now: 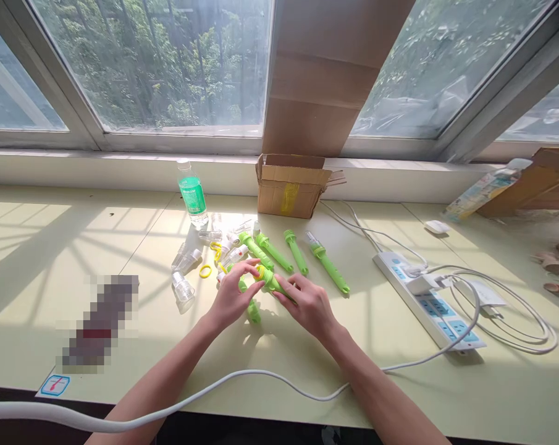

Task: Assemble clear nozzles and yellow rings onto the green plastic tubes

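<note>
Green plastic tube [273, 282] sits mid-desk, gripped by my right hand [307, 306]; my left hand [233, 298] pinches what looks like a yellow ring [260, 272] at its tip. Keep the ring square and the tube steady. Spare tubes [298, 252] at twelve o'clock, clear caps [183, 287] at nine.

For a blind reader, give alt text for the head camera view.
The right hand grips a green tube while the left hand pinches a yellow ring at its end, over a pale table. Around them lie more green tubes, clear caps, loose yellow rings, a bottle, a cardboard box and a power strip.
</note>
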Tool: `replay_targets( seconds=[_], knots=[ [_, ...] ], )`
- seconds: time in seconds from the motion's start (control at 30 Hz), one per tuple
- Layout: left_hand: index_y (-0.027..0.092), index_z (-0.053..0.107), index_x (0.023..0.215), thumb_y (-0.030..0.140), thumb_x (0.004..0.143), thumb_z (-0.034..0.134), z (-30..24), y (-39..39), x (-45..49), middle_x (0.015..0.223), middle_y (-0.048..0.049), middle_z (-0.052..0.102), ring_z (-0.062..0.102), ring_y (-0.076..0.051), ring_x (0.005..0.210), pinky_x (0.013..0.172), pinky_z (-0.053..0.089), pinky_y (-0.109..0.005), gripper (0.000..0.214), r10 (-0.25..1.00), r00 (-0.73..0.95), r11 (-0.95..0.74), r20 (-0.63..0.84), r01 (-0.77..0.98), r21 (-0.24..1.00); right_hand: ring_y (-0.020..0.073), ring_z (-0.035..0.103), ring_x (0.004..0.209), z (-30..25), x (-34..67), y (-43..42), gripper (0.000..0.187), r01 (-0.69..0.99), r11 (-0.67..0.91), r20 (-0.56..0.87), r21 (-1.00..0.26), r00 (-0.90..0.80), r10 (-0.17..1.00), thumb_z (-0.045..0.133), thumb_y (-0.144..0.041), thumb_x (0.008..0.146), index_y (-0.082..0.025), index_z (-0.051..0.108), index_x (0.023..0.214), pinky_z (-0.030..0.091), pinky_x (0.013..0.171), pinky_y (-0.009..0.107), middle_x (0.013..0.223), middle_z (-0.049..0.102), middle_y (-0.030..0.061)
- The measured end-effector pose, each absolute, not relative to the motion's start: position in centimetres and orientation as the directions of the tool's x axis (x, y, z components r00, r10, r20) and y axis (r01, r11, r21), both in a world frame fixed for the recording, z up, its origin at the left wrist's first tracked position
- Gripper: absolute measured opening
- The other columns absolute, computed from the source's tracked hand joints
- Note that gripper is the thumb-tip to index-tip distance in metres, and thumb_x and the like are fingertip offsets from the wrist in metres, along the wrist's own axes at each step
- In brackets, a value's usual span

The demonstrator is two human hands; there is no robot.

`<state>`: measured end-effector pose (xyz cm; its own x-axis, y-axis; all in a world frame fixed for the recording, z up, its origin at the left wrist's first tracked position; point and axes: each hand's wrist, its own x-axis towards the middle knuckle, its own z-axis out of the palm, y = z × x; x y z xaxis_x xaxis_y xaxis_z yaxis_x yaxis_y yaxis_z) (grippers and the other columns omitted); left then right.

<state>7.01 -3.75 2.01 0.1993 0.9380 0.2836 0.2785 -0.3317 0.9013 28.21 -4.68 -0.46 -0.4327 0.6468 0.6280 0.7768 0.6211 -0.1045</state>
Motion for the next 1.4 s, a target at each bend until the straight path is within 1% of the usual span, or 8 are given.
replay_targets(
  seconds=[0.23,0.47,0.63,0.77,0.9,1.13,1.27,1.4],
  knots=[
    [0.023,0.054,0.089,0.032,0.086,0.064,2.2,-3.8,6.8,0.122,-0.0062,0.066,0.062,-0.024,0.117,0.102,0.046,-0.044,0.013,0.927,0.211,-0.362,0.311,0.282,0.888,0.0117,0.056,0.062,-0.2,28.1,-4.8,0.029,0.75,0.645,0.65,-0.147,-0.418,0.635,0.056,-0.03,0.095,-0.012,0.068,0.115,0.038,0.053,0.023,0.075,0.064,0.0049],
    [0.023,0.053,0.091,0.031,0.086,0.065,2.0,-3.7,6.5,0.123,-0.0073,0.066,0.061,-0.024,0.119,0.103,0.044,-0.045,0.015,0.906,0.251,-0.404,0.339,0.285,0.869,0.0123,0.056,0.061,-0.4,28.0,-4.8,0.029,0.729,0.65,0.647,-0.217,-0.392,0.654,0.057,-0.03,0.095,-0.013,0.068,0.115,0.041,0.052,0.024,0.077,0.065,0.006],
    [0.022,0.052,0.093,0.028,0.086,0.064,2.4,-3.4,5.9,0.124,-0.0083,0.064,0.058,-0.023,0.12,0.104,0.044,-0.046,0.015,0.868,0.324,-0.465,0.377,0.259,0.847,0.0151,0.06,0.065,-0.5,27.8,-5.0,0.028,0.647,0.676,0.642,-0.352,-0.358,0.677,0.058,-0.025,0.094,-0.011,0.067,0.117,0.047,0.058,0.026,0.079,0.066,0.0079],
    [0.023,0.053,0.096,0.024,0.086,0.064,2.6,-3.4,5.7,0.127,-0.0077,0.062,0.054,-0.023,0.126,0.106,0.043,-0.046,0.015,0.83,0.333,-0.539,0.448,0.27,0.798,0.0178,0.064,0.067,-0.3,27.5,-5.2,0.028,0.588,0.679,0.628,-0.439,-0.339,0.7,0.057,-0.023,0.094,-0.014,0.065,0.119,0.051,0.06,0.028,0.081,0.068,0.0087],
    [0.023,0.054,0.1,0.022,0.086,0.064,2.3,-3.5,5.9,0.119,-0.0071,0.066,0.061,-0.021,0.116,0.102,0.048,-0.043,0.017,0.819,0.298,-0.564,0.491,0.252,0.787,0.0208,0.068,0.073,-0.3,27.2,-5.3,0.027,0.549,0.679,0.616,-0.487,-0.335,0.713,0.056,-0.023,0.094,-0.017,0.065,0.119,0.053,0.062,0.03,0.086,0.07,0.0099],
    [0.023,0.055,0.101,0.024,0.085,0.066,2.5,-3.7,5.8,0.116,-0.0061,0.068,0.062,-0.023,0.117,0.101,0.048,-0.041,0.018,0.855,0.293,-0.502,0.428,0.261,0.824,0.023,0.07,0.076,-0.4,27.0,-5.4,0.026,0.536,0.675,0.598,-0.508,-0.344,0.724,0.054,-0.022,0.095,-0.015,0.064,0.118,0.055,0.066,0.032,0.089,0.071,0.0117],
    [0.023,0.055,0.103,0.024,0.085,0.066,2.8,-3.7,5.7,0.118,-0.0063,0.067,0.062,-0.022,0.117,0.101,0.048,-0.04,0.021,0.858,0.317,-0.485,0.404,0.238,0.842,0.0229,0.07,0.078,-0.3,27.1,-5.4,0.027,0.534,0.654,0.573,-0.537,-0.339,0.747,0.049,-0.022,0.097,-0.017,0.062,0.12,0.055,0.064,0.032,0.091,0.071,0.0112],
    [0.023,0.054,0.1,0.024,0.086,0.064,3.1,-3.7,5.6,0.119,-0.0068,0.067,0.061,-0.022,0.117,0.101,0.048,-0.042,0.017,0.871,0.33,-0.448,0.364,0.226,0.865,0.0229,0.069,0.079,-0.3,27.2,-5.3,0.028,0.545,0.639,0.552,-0.542,-0.342,0.76,0.047,-0.024,0.098,-0.018,0.061,0.121,0.055,0.064,0.031,0.092,0.071,0.0108]
  ],
)
